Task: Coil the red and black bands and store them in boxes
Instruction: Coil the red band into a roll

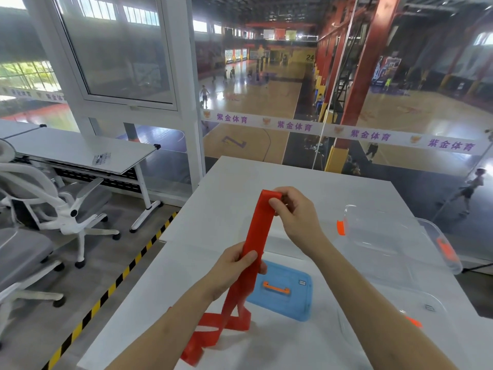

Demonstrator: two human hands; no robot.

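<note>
A long red band (258,225) is stretched upright above the white table (229,188). My right hand (296,217) pinches its folded top end between thumb and fingers. Lower down, my left hand (234,268) grips the band around its middle. The rest of the band hangs down and lies in loose twisted loops on the table near the front edge. A clear box (378,236) with orange clips stands open at the right. A second clear box (416,311) sits nearer at the right, partly hidden by my right forearm. No black band is in view.
A blue lid (298,297) with an orange handle lies flat on the table behind the band. Office chairs (66,204) and another white desk (80,150) stand at the left. A glass wall rises just beyond the table's far edge.
</note>
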